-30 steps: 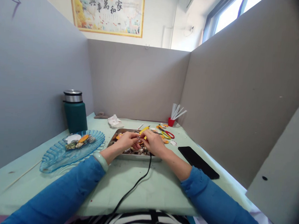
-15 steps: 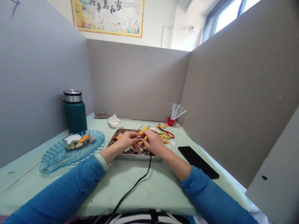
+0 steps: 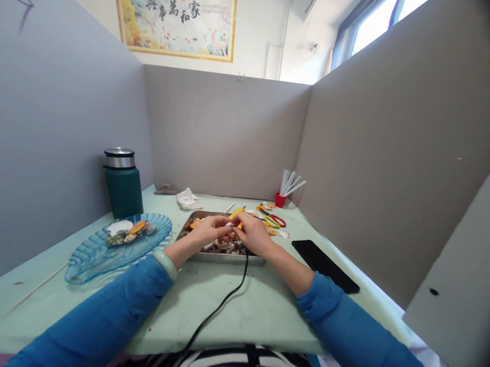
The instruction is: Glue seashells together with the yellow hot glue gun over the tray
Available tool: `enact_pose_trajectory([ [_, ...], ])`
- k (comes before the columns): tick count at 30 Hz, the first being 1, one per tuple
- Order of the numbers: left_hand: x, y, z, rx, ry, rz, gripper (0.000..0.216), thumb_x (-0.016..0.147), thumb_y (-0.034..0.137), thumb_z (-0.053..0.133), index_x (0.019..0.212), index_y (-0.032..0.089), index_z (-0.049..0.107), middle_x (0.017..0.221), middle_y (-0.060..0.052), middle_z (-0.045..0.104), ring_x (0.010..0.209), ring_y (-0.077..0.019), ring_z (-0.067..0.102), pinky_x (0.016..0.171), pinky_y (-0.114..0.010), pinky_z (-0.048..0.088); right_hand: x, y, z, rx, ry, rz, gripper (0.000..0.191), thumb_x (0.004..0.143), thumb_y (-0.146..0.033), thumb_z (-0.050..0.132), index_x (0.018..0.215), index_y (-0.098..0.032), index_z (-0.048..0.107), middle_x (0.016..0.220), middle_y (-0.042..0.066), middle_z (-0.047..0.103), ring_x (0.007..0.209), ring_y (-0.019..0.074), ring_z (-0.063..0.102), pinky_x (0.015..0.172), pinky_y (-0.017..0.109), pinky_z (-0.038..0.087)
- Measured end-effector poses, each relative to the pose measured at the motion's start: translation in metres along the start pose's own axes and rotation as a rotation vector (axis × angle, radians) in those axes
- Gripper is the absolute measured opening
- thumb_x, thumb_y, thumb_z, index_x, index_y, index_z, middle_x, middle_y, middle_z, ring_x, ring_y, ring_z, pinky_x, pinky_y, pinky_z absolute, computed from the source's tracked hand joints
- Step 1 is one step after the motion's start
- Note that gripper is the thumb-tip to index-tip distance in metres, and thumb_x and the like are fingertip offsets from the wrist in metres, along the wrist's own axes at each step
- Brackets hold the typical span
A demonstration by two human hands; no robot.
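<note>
Over the metal tray (image 3: 212, 257), my left hand (image 3: 210, 229) and my right hand (image 3: 250, 232) meet with fingertips pinched together. Between them is a small white piece (image 3: 229, 225), mostly covered by the fingers; its kind is too small to tell. Below the hands, the tray holds shells and pebbles (image 3: 237, 248) and some orange pieces. Just behind my fingers lies a yellow tool (image 3: 237, 211) that looks like a glue gun. A black cord (image 3: 226, 298) runs from the tray's front edge toward my lap.
On the left stand a blue shell-shaped plate (image 3: 88, 263) with shells on it and a green bottle (image 3: 124, 191). To the right are scissors (image 3: 276, 220), a black phone-like slab (image 3: 325, 265) and a red cup (image 3: 281, 200) of white sticks. Crumpled tissue (image 3: 188, 199) lies behind. Grey partitions surround the table.
Both hands stay over the tray, with only slight finger movement around the small white piece. Nothing else has visibly moved.
</note>
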State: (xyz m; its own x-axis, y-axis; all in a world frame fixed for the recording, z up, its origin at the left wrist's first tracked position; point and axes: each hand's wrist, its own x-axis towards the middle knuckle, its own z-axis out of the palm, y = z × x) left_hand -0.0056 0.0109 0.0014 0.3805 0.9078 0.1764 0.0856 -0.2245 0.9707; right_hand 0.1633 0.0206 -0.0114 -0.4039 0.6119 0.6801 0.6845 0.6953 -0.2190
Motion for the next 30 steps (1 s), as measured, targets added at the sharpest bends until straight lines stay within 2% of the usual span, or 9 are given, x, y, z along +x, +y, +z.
enact_pose_trajectory([
  [10,0.001,0.001,0.000,-0.013,0.058,-0.019,0.029,0.068,0.032,0.071,0.084,0.008,0.065,0.075,-0.007,0.067,0.065,-0.0125,0.063,0.066,-0.026,0.051,0.000,-0.001,-0.001,0.039,-0.018,-0.009,0.007,0.083,-0.025,0.058,0.086,-0.019,0.056,0.082,0.001,0.062,0.066,0.0107,0.052,0.061,0.022,0.033],
  [14,0.000,0.002,-0.001,-0.042,0.100,-0.075,0.029,0.071,0.029,0.069,0.089,0.007,0.064,0.073,-0.008,0.069,0.064,-0.0124,0.064,0.067,-0.025,0.052,0.004,0.002,-0.004,0.088,-0.001,0.038,0.018,0.087,-0.035,0.052,0.084,-0.019,0.057,0.078,0.000,0.063,0.066,0.0108,0.053,0.061,0.022,0.034],
  [17,0.001,0.002,-0.001,-0.053,0.144,-0.124,0.029,0.073,0.023,0.068,0.095,0.006,0.061,0.067,-0.008,0.068,0.060,-0.0121,0.064,0.062,-0.023,0.052,0.007,0.008,-0.006,0.071,-0.011,0.094,0.016,0.088,-0.032,0.050,0.083,-0.018,0.057,0.078,0.000,0.063,0.068,0.0113,0.054,0.063,0.022,0.035],
  [22,0.003,0.000,-0.001,-0.076,0.178,-0.134,0.027,0.072,0.021,0.069,0.093,0.007,0.060,0.062,-0.007,0.067,0.054,-0.0119,0.063,0.055,-0.021,0.052,0.008,0.014,-0.008,-0.167,-0.147,0.172,0.013,0.083,-0.029,0.053,0.088,-0.018,0.058,0.088,0.004,0.064,0.079,0.0154,0.056,0.066,0.024,0.036],
  [26,0.003,-0.001,-0.002,-0.092,0.181,-0.135,0.027,0.072,0.024,0.069,0.091,0.008,0.060,0.062,-0.007,0.067,0.053,-0.0131,0.064,0.053,-0.022,0.052,0.007,0.012,-0.008,-0.345,-0.251,0.195,0.026,0.082,-0.037,0.054,0.099,-0.018,0.056,0.102,0.009,0.062,0.093,0.0215,0.056,0.070,0.027,0.038],
  [30,0.003,-0.001,-0.003,-0.156,0.172,-0.167,0.024,0.074,0.021,0.067,0.093,0.010,0.059,0.061,-0.008,0.067,0.053,-0.0137,0.064,0.053,-0.023,0.054,0.007,0.010,-0.005,-0.391,-0.367,0.216,0.037,0.082,-0.042,0.050,0.108,-0.016,0.051,0.103,0.012,0.062,0.090,0.0249,0.059,0.071,0.031,0.040],
])
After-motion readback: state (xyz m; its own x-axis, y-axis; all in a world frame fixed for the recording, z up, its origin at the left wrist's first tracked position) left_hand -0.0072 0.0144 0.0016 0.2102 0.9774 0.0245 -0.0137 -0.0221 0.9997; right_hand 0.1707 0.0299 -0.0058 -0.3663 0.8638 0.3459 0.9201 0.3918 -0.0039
